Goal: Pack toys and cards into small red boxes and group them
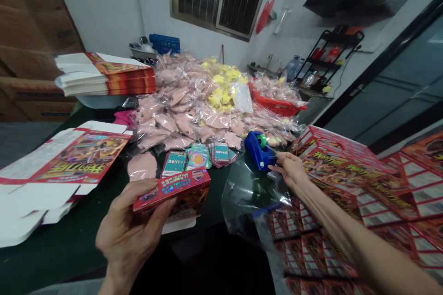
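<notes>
Left hand [128, 234] closes firmly around a small red printed carton [171, 196], held in front of the palm. Right hand [290, 169] open, fingers spread, holding nothing, just beside a blue tape dispenser [256, 150]; clear plastic bag [252, 196] lies below the right wrist.

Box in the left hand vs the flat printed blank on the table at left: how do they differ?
The red box in the left hand is folded into a solid shape; the flat carton blank is opened out, with its white flaps showing. The red box is held up off the surface at a tilt, while the flat carton blank lies on the dark table. Both carry similar red printed artwork.
</notes>
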A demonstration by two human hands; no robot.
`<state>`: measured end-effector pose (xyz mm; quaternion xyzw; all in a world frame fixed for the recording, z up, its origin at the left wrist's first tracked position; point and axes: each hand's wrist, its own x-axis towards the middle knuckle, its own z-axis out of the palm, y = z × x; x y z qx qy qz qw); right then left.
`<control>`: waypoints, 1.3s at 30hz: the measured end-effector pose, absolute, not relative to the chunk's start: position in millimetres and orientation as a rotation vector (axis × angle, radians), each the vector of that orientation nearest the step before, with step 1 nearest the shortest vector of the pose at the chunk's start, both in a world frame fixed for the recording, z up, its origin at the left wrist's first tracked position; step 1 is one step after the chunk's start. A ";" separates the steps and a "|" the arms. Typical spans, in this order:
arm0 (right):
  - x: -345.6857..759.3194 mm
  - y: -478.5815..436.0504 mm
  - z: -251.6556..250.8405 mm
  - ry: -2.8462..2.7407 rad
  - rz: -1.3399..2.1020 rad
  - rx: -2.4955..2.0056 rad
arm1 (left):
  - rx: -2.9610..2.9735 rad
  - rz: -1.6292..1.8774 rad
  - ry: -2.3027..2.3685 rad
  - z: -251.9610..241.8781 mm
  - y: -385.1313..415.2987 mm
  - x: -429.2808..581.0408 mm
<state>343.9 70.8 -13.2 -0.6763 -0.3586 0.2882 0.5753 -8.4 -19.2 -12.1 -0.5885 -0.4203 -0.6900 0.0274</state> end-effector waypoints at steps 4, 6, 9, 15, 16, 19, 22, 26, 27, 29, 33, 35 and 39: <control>337.2 56.7 -44.9 -0.841 0.556 -1.494 | -1.730 -2.091 -1.375 -11.5 -18.7 -8.3; 337.3 57.9 -60.0 -0.867 0.510 -1.524 | -1.699 -2.070 -1.446 -11.8 -19.5 -8.1; 340.7 64.4 -74.9 -0.951 0.427 -1.610 | -1.677 -2.096 -1.512 -11.8 -20.2 -7.8; 348.2 56.1 -74.5 -1.160 0.181 -1.728 | -1.604 -2.092 -1.640 -14.4 -18.4 -5.4; 348.1 50.6 -71.7 -1.180 0.142 -1.729 | -1.597 -2.092 -1.657 -15.0 -18.2 -4.5; 338.2 29.6 -58.3 -1.234 0.065 -1.689 | -1.595 -2.104 -1.655 -15.4 -17.6 -2.0; 302.6 2.9 -31.9 -1.395 0.138 -1.570 | -1.604 -2.055 -1.628 -13.2 -18.2 -0.3; 221.6 -29.1 18.9 -1.595 0.334 -1.245 | -1.613 -2.057 -1.625 -9.8 -21.4 1.1; 201.8 -33.6 30.1 -1.593 0.372 -1.154 | -1.622 -2.077 -1.620 -9.6 -22.0 1.1; 169.1 -37.9 45.8 -1.551 0.513 -1.006 | -1.648 -2.089 -1.594 -10.3 -22.7 0.9; 133.4 -36.8 50.4 -1.364 0.897 -0.864 | -1.678 -2.115 -1.605 -15.0 -22.4 0.3; 124.9 -35.9 46.6 -1.271 1.064 -0.824 | -1.683 -2.188 -1.645 -17.6 -22.2 0.4; 115.1 -35.6 43.6 -1.207 1.199 -0.785 | -1.708 -2.283 -1.641 -18.7 -22.3 0.8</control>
